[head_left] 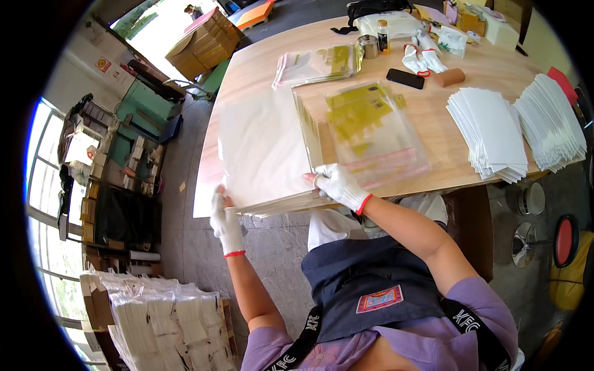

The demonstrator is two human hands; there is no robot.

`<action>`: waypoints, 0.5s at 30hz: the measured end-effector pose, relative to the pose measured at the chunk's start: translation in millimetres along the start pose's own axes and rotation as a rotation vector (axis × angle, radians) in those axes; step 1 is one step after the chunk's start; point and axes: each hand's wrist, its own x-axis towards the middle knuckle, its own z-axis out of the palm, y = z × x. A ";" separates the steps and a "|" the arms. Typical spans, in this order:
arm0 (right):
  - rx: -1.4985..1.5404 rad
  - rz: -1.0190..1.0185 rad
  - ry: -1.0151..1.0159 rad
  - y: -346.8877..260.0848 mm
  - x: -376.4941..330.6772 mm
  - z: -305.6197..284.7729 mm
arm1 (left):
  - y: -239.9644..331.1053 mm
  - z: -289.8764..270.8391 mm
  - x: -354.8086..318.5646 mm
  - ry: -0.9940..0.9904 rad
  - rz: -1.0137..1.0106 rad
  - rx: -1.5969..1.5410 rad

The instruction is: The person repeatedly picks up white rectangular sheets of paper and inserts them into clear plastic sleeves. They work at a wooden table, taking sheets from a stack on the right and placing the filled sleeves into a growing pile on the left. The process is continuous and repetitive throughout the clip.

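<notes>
Both my hands wear white knit gloves with red cuffs. My left hand (224, 224) grips the near left corner of a thick stack of white sheets (263, 148) that overhangs the wooden table (433, 117). At the stack's near edge my right hand (337, 183) pinches the sheets, right beside a pile of clear plastic bags with yellow-green print (371, 133). The bags lie on the table just right of the white stack.
Two fanned stacks of white sheets (492, 133) (550, 120) lie at the table's right. Farther back are more clear bags (315, 62), a black phone (405, 78), spare gloves (421, 59), a small tin and a bottle. Bundled white sheets (161, 321) sit on the floor at lower left.
</notes>
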 end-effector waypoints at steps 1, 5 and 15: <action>-0.116 0.011 -0.005 -1.4 0.7 3.1 | -19.4 2.8 1.2 -0.045 -0.024 0.193; 0.159 0.110 -0.146 11.0 -7.0 -23.8 | -15.6 34.5 -16.8 0.180 -0.189 -0.486; -0.138 0.123 1.051 56.1 -157.5 -281.5 | -78.9 106.2 -159.0 0.147 -0.220 -0.448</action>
